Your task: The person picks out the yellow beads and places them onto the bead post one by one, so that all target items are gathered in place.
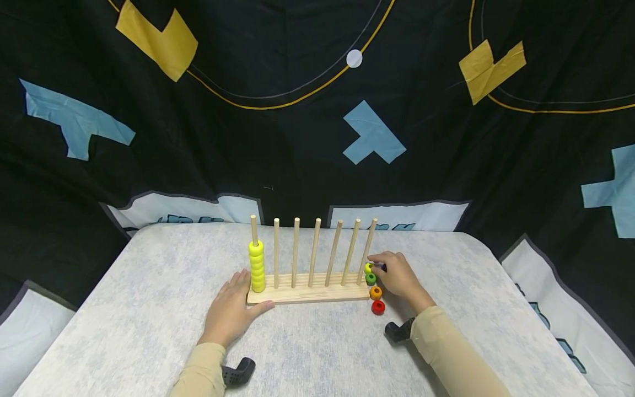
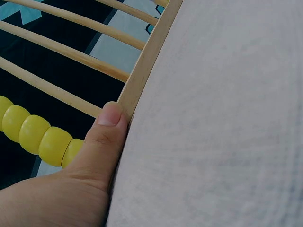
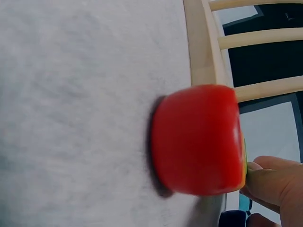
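Observation:
My left hand (image 1: 230,309) rests at the left end of a wooden peg rack (image 1: 317,295), its thumb lying along the front edge of the base. Yellow beads (image 1: 257,267) are stacked on the leftmost peg beside this hand. In the left wrist view the thumb presses the base. At the rack's right end my right hand (image 1: 399,275) pinches a loose yellow bead (image 1: 369,268) between thumb and forefinger. A dark blue bead (image 3: 232,219) shows by its other fingers; whether it is held is unclear. A red bead (image 3: 199,142) partly hides the fingertips in the right wrist view.
Green (image 1: 370,279), orange (image 1: 376,293) and red beads line up toward the front beside the rack's right end. Several bare upright pegs (image 1: 316,253) stand along the base. The pale table (image 1: 307,353) meets a black patterned cloth (image 1: 278,165) behind.

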Tool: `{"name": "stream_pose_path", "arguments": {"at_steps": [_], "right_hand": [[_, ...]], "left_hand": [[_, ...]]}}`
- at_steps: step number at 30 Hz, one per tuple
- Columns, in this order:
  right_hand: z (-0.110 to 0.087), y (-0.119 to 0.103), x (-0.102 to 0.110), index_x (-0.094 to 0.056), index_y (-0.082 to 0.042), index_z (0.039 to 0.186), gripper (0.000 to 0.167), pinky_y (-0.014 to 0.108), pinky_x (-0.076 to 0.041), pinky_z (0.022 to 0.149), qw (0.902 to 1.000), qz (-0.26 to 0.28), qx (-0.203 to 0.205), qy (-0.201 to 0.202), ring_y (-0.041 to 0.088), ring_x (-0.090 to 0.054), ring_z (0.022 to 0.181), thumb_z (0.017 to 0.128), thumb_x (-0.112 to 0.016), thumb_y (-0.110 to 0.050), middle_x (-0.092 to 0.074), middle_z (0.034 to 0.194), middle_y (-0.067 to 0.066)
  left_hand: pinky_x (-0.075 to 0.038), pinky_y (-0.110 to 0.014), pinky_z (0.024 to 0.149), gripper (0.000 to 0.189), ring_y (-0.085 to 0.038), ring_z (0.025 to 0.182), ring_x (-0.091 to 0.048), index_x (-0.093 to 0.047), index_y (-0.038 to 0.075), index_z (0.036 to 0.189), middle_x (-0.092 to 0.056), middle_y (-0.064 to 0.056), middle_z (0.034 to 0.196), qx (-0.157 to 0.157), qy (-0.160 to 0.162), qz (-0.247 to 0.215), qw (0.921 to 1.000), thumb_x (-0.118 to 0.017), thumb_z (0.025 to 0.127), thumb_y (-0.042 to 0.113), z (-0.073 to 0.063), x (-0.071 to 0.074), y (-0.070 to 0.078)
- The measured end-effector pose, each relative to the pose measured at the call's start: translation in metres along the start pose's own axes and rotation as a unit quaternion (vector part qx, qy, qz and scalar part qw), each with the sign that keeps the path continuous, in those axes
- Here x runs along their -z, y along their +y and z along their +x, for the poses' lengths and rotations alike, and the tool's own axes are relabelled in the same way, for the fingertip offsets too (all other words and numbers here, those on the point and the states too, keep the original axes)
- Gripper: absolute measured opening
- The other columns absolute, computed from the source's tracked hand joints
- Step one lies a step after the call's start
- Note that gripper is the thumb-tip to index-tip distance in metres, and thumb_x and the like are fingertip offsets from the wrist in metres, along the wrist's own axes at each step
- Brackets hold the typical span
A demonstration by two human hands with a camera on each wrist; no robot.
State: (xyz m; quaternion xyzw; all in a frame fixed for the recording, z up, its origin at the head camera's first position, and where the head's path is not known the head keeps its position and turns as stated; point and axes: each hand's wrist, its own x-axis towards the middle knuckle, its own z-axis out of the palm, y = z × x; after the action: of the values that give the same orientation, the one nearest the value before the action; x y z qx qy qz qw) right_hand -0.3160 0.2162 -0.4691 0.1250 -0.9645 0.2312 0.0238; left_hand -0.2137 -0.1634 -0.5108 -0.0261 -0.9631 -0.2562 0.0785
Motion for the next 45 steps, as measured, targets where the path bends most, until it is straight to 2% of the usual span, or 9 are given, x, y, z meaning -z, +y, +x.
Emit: {"name": "stream_pose_path", "arguments": {"at_steps": [7, 13, 23, 29, 34, 40, 45], "right_hand": [[0.007, -0.001, 0.000, -0.069, -0.015, 0.127, 0.033, 0.037, -0.048, 0.078, 0.9998, -0.019, 0.005, -0.003, 0.021, -0.049, 0.091, 0.095, -0.069, -0.018, -0.069, 0.126, 0.006], [0.012, -0.004, 0.001, -0.067, -0.016, 0.130, 0.035, 0.036, -0.047, 0.080, 0.9993, -0.032, -0.006, -0.019, 0.020, -0.049, 0.096, 0.095, -0.068, -0.020, -0.067, 0.131, 0.005], [0.015, 0.003, -0.001, -0.068, -0.016, 0.128, 0.033, 0.035, -0.045, 0.078, 0.9989, -0.020, -0.004, -0.042, 0.020, -0.046, 0.095, 0.096, -0.067, -0.022, -0.069, 0.127, 0.005], [0.018, 0.009, -0.004, -0.068, -0.017, 0.129, 0.037, 0.030, -0.038, 0.072, 0.9992, -0.008, 0.004, -0.039, 0.020, -0.044, 0.092, 0.094, -0.069, -0.028, -0.069, 0.128, 0.004], [0.020, 0.011, -0.006, -0.069, -0.019, 0.127, 0.036, 0.029, -0.039, 0.071, 0.9993, 0.001, -0.001, -0.037, 0.019, -0.044, 0.092, 0.093, -0.070, -0.029, -0.070, 0.125, 0.004], [0.021, 0.012, -0.010, -0.070, -0.016, 0.124, 0.033, 0.041, -0.047, 0.082, 0.9996, 0.023, 0.002, -0.016, 0.023, -0.048, 0.102, 0.093, -0.070, -0.027, -0.069, 0.119, 0.007], [0.024, 0.011, -0.003, -0.067, -0.009, 0.126, 0.032, 0.051, -0.047, 0.097, 0.9989, 0.046, 0.008, 0.004, 0.028, -0.047, 0.111, 0.097, -0.066, -0.023, -0.067, 0.125, 0.010]], "left_hand": [[-0.018, -0.056, 0.125, 0.107, -0.042, 0.149, -0.026, -0.030, 0.000, 0.154, -0.030, -0.022, 0.160, 0.001, 0.001, 0.001, 1.0000, -0.065, 0.081, 0.071, -0.001, 0.001, 0.001], [-0.019, -0.056, 0.125, 0.108, -0.042, 0.149, -0.027, -0.031, 0.000, 0.154, -0.031, -0.021, 0.160, -0.001, 0.002, 0.004, 1.0000, -0.062, 0.081, 0.074, 0.000, 0.001, 0.001], [-0.019, -0.055, 0.125, 0.109, -0.041, 0.149, -0.027, -0.030, 0.001, 0.154, -0.031, -0.021, 0.160, 0.000, 0.001, 0.004, 1.0000, -0.062, 0.080, 0.075, -0.001, 0.001, 0.000], [-0.019, -0.056, 0.125, 0.109, -0.042, 0.149, -0.027, -0.031, 0.001, 0.154, -0.031, -0.022, 0.160, 0.002, 0.003, 0.002, 1.0000, -0.062, 0.080, 0.075, -0.002, 0.000, -0.001], [-0.020, -0.057, 0.124, 0.110, -0.042, 0.149, -0.028, -0.032, 0.000, 0.153, -0.032, -0.022, 0.159, 0.000, 0.008, 0.006, 0.9999, -0.061, 0.079, 0.076, -0.002, 0.000, -0.002], [-0.019, -0.056, 0.125, 0.109, -0.042, 0.149, -0.027, -0.031, 0.000, 0.154, -0.031, -0.022, 0.160, 0.001, 0.005, 0.007, 1.0000, -0.062, 0.080, 0.074, -0.001, 0.001, -0.001], [-0.020, -0.056, 0.125, 0.110, -0.041, 0.149, -0.028, -0.032, 0.001, 0.154, -0.031, -0.021, 0.160, 0.003, 0.005, 0.005, 1.0000, -0.062, 0.079, 0.075, -0.001, 0.002, 0.002]]}}
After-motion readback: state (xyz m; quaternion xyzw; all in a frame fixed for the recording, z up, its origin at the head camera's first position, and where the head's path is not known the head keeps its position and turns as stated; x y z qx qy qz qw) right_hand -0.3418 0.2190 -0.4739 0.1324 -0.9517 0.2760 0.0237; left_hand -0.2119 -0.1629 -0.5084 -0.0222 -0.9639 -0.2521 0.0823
